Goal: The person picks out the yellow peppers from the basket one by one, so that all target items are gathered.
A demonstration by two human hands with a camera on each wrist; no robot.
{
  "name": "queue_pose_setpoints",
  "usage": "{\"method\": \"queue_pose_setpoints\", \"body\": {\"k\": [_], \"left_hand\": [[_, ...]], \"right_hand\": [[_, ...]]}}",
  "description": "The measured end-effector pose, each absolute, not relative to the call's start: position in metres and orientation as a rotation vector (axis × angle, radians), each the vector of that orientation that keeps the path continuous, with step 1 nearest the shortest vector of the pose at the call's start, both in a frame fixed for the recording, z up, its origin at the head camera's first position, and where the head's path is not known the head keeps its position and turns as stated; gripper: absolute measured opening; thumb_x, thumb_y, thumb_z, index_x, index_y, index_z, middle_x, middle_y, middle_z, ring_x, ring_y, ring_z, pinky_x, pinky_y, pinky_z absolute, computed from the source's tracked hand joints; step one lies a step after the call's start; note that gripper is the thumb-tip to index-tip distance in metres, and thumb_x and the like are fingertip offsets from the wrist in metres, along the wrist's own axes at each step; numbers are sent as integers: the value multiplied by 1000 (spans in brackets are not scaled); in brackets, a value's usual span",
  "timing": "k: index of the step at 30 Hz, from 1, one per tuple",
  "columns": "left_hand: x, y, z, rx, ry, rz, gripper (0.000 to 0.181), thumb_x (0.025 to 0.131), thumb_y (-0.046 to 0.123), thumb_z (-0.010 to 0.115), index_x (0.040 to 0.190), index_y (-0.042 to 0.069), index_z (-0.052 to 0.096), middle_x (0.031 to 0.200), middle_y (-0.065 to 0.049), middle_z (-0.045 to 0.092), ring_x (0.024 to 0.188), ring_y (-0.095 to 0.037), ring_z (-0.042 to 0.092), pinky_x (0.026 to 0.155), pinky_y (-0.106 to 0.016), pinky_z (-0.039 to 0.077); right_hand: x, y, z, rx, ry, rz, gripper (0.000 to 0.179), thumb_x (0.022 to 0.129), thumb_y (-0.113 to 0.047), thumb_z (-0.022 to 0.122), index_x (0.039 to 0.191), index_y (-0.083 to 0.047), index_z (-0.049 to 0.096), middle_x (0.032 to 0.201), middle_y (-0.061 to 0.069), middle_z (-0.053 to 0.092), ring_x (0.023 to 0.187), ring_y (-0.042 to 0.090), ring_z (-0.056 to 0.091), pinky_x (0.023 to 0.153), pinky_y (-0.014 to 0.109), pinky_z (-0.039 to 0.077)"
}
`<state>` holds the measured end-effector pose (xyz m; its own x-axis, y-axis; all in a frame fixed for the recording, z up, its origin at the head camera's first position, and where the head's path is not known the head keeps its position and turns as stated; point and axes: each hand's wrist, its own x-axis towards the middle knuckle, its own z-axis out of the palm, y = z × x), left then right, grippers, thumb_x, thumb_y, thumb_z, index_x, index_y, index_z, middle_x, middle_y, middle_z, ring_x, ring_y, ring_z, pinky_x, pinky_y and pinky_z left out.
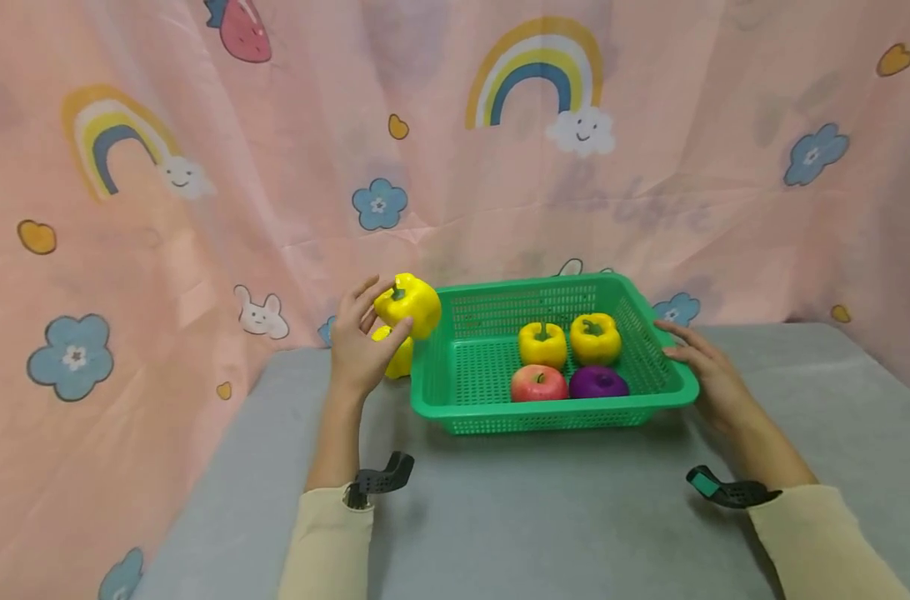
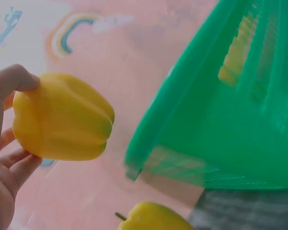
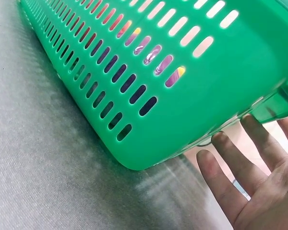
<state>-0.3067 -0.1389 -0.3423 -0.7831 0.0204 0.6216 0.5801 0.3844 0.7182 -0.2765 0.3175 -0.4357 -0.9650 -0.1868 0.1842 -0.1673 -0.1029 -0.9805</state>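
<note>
My left hand (image 1: 361, 346) grips a yellow bell pepper (image 1: 413, 306) between thumb and fingers, just beyond the left rim of a green basket (image 1: 432, 392). In the left wrist view this pepper (image 2: 62, 117) is raised, apart from the basket wall (image 2: 182, 129). Below it, beside the basket, sits another yellow bell pepper (image 1: 400, 358). At the basket's right end, my right hand (image 1: 713, 379) rests with fingers extended against the side and rim. The right wrist view shows its fingertips (image 3: 221, 141) right at the end wall, under the rim.
Inside the basket are two yellow bell peppers (image 1: 542, 344) (image 1: 595, 337), a red apple (image 1: 539, 383) and a round purple item (image 1: 598, 382), grouped toward the right. The basket stands on a grey table (image 1: 545, 517). A pink patterned curtain (image 1: 290, 208) hangs behind.
</note>
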Motion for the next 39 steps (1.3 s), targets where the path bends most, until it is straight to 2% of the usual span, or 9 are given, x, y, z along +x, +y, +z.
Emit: {"method": "queue_pose_setpoints", "body": {"k": [6, 15, 25, 39], "left_hand": [[-304, -149, -337, -490, -2083, -1393, 49, 87, 12, 78, 134, 9, 65, 144, -13, 55, 134, -28, 54, 113, -45, 47], [-299, -168, -335, -429, -2057, -1328, 49, 87, 9, 77, 135, 7, 65, 144, -13, 55, 134, -25, 55, 114, -36, 45], [-300, -189, -338, -279, -2130, -1168, 50, 86, 14, 78, 134, 8, 65, 146, -13, 54, 135, -31, 53, 110, -50, 49], [-311, -197, -355, -176, -2204, -1122, 50, 87, 15, 79, 134, 6, 65, 144, -19, 54, 134, -36, 51, 111, -54, 47]], "right_hand": [[-276, 317, -435, -404, 2072, -2297, 40, 108, -13, 41, 143, -32, 46, 119, -17, 64, 83, 5, 70, 69, 22, 59], [-275, 316, -436, -406, 2042, -2312, 39, 108, -12, 40, 140, -33, 48, 108, -13, 72, 72, 7, 70, 63, 23, 59], [-276, 315, -437, -409, 2083, -2298, 38, 108, -13, 41, 141, -33, 47, 112, -15, 69, 72, 7, 71, 64, 23, 59], [-276, 314, -438, -432, 2044, -2321, 39, 109, -13, 40, 142, -31, 46, 104, -11, 73, 68, 7, 70, 62, 23, 59]]}}
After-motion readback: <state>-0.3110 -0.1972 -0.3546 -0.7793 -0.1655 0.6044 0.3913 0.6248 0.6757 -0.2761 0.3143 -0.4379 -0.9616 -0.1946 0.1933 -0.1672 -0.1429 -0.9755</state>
